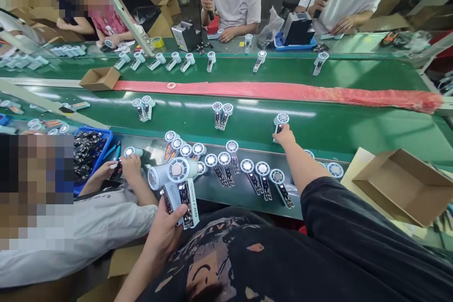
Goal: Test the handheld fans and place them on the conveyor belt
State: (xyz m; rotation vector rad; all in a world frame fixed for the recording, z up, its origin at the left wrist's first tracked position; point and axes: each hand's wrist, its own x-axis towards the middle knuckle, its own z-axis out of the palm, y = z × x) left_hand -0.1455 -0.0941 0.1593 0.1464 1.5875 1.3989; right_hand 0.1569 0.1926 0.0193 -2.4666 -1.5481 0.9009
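Two light-blue handheld fans [182, 172] with bared circuit boards in their handles are gripped together in my left hand [168, 226], raised above the bench edge close to my body. My right arm reaches out over the green belt. There my right hand [285, 136] has its fingers closed around the handle of another handheld fan [282, 119], whose round head points away from me. Between my hands, several more open-handled fans [262, 169] lie in a loose row on the metal bench [212, 193]. My right forearm partly covers a few fans at the right.
Pairs of fans [222, 109] lie on the near green belt [184, 115]. A pink strip [247, 89] divides it from the far belt. An open cardboard box [406, 184] stands at right. At left, a co-worker's hands [130, 167] work beside a blue bin [109, 137].
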